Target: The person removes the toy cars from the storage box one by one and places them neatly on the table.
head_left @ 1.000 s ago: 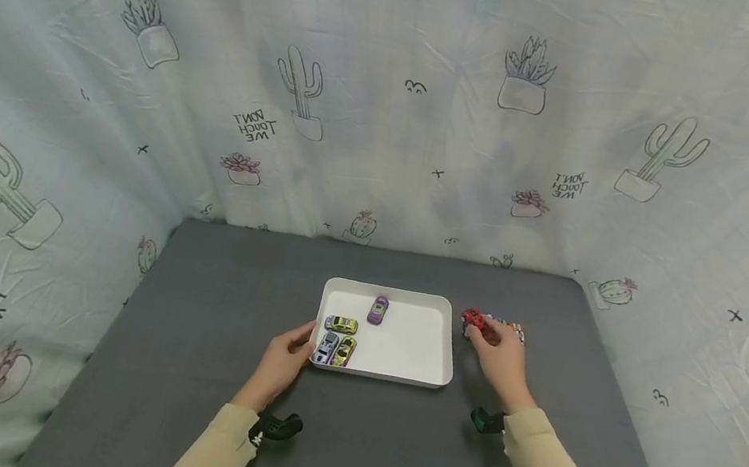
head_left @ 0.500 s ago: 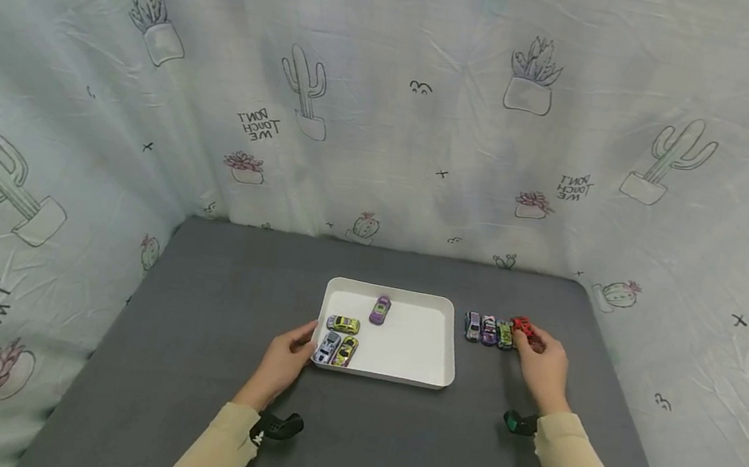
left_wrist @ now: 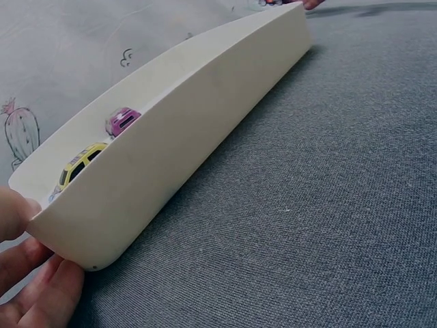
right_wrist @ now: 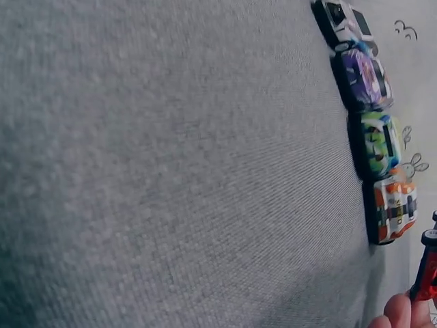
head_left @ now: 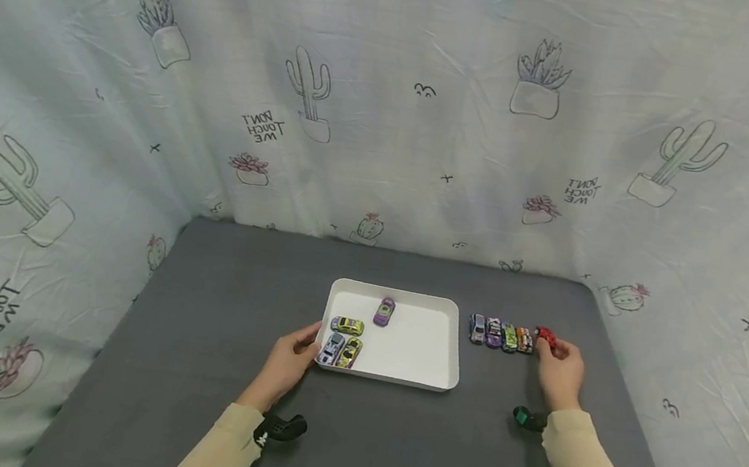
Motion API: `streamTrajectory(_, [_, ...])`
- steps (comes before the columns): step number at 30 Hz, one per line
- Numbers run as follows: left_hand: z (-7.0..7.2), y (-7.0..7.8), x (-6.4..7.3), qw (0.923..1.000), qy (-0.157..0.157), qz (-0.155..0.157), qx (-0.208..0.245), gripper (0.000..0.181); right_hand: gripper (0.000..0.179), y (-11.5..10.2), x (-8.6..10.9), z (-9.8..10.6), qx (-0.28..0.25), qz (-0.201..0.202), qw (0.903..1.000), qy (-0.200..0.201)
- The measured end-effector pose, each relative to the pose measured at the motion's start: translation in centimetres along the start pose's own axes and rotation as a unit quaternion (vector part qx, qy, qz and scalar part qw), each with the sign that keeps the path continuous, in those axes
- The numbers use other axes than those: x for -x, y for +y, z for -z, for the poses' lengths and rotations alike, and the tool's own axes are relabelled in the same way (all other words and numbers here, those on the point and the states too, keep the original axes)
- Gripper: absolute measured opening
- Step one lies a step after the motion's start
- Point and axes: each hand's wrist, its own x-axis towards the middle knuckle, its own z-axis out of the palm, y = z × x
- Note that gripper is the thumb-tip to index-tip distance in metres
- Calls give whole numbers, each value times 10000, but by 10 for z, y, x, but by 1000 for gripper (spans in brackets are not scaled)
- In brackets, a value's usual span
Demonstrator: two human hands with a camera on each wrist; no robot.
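At the right end of a row of toy cars, my right hand (head_left: 560, 373) pinches a red toy car (head_left: 545, 337). In the right wrist view, that red car (right_wrist: 429, 270) is partly cut off by the frame edge, its wheels visible. My left hand (head_left: 285, 365) grips the near-left corner of a white tray (head_left: 412, 344), thumb at the rim and fingers against the outside. Inside the tray sit a purple car (head_left: 384, 312) near the back, a yellow car (head_left: 348, 326) lying sideways, a silver-blue car (head_left: 331, 348) and a yellow-black car (head_left: 348, 352).
Right of the tray, a silver car (head_left: 476, 329), a purple-white car (head_left: 494, 333), a green car (head_left: 509, 338) and an orange-white car (head_left: 524, 340) stand side by side. The dark grey table (head_left: 372, 443) meets a patterned curtain (head_left: 387, 147) behind.
My right hand has carried the red car rightward over the row, to beyond the orange-white car, uncovering the other cars. The left hand stays at the tray corner.
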Motion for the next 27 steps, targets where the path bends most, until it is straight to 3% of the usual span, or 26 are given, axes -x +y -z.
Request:
streamTrajectory(16, [-2,0,1,10000,42,-20,-27,47,56,-1,-4,-5,339,-309,9989,68])
streamTrajectory(27, [-1,1,0,10000,43,9,-12,47,47,1,-6,-5,607,118,9980,151])
